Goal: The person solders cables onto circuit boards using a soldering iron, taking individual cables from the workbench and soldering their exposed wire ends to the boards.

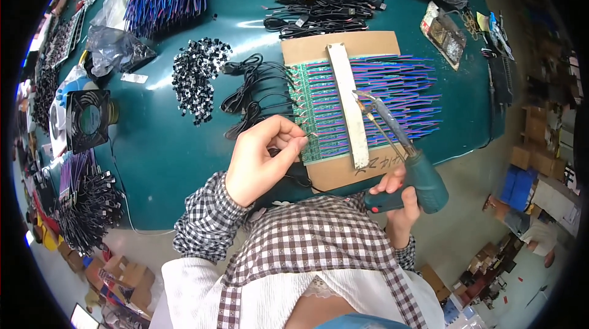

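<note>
Dark green bench [172, 145] carrying brown cardboard sheet [343, 50] of taped purple wires [392, 92]; left hand [261, 160] pinching thin black cable end [310, 135] at green strip [313, 114], right hand [399, 203] gripping teal soldering gun [411, 169]; joints seemingly partly done.

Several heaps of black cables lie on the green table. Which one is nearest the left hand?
The loose coil of black cables just above the left hand, beside the cardboard board. The other heaps lie at the table's far edge and far left.

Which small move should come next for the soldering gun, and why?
Probably lower the soldering gun in the right hand leftward to the wire end pinched by the left hand at the green board; its tip hovers above the white strip.
</note>
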Motion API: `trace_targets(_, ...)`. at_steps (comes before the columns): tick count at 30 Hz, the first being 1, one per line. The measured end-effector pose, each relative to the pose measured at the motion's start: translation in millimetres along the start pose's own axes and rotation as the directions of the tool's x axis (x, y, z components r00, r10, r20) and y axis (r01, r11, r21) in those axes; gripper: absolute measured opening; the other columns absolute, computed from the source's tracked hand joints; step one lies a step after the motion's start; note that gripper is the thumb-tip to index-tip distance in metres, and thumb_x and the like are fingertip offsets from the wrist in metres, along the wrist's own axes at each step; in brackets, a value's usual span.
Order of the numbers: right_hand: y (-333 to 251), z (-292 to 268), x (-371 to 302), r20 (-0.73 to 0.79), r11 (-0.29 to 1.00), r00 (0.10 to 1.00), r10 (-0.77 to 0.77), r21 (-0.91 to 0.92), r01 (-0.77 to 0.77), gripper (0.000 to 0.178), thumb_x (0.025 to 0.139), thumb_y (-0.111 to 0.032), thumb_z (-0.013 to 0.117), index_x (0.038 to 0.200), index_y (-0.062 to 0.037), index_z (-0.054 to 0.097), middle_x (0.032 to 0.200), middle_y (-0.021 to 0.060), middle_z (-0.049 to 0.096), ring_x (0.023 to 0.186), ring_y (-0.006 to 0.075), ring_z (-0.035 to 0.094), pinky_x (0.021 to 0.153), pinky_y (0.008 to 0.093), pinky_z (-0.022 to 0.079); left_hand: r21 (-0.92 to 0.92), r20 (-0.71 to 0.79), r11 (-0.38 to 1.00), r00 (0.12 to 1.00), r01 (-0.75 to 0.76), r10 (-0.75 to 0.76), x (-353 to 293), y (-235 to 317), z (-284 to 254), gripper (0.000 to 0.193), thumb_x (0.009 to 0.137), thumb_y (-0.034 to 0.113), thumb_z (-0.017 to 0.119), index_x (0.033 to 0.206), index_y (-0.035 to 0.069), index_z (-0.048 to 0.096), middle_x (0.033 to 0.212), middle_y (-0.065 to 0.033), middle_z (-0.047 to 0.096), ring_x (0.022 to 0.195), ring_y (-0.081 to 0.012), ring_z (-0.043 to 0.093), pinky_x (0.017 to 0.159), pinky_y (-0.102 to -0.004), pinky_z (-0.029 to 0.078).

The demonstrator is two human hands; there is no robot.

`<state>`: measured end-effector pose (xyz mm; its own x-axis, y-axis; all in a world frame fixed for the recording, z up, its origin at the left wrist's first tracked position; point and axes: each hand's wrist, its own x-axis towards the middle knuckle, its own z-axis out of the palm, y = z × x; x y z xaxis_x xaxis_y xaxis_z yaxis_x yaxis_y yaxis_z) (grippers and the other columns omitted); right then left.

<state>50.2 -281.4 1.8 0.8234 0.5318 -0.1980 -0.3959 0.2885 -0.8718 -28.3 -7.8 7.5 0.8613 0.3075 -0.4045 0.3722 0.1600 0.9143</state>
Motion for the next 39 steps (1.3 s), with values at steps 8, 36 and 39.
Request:
trace_targets(8,-10.1,23.7,4.7,0.029,0.982,0.998,0.058,-0.183,-0.052,0.047,0.096,-0.03,0.061,0.125,0.0045,0.047,0.1,0.0128,0.061,0.1,0.0292,0.064,0.084,0.0447,0.059,0.22,-0.095,0.957,0.972,-0.188,0.213,-4.5,8.4,17.0,0.008,0.086,0.001,0.071,0.092,-0.002,0.066,0.082,-0.0041,0.063,0.068,-0.0053,0.06,0.058,-0.0198,0.049)
trace_targets(36,-15.1,51.5,27.0,-0.053,0.899,0.989,0.138,-0.411,-0.147,0.024,0.086,0.008,0.064,0.107,-0.0007,0.056,0.09,0.0071,0.061,0.08,0.0138,0.061,0.072,0.0272,0.05,0.324,-0.202,0.938,0.959,-0.127,0.199,6.2,1.2,7.8,0.007,0.079,0.0,0.069,0.085,0.003,0.069,0.076,-0.0022,0.058,0.06,-0.0075,0.051,0.054,-0.023,0.04)
trace_targets(39,-19.8,47.7,18.1,-0.067,0.893,0.986,0.152,-0.419,-0.166,0.02,0.087,0.004,0.061,0.105,0.0008,0.055,0.091,0.011,0.06,0.082,0.0194,0.061,0.076,0.0324,0.051,0.356,-0.194,0.925,0.958,-0.132,0.212,15.4,-4.8,10.2,0.006,0.077,0.002,0.069,0.083,0.004,0.068,0.073,-0.0033,0.057,0.06,-0.0101,0.053,0.055,-0.0248,0.042)
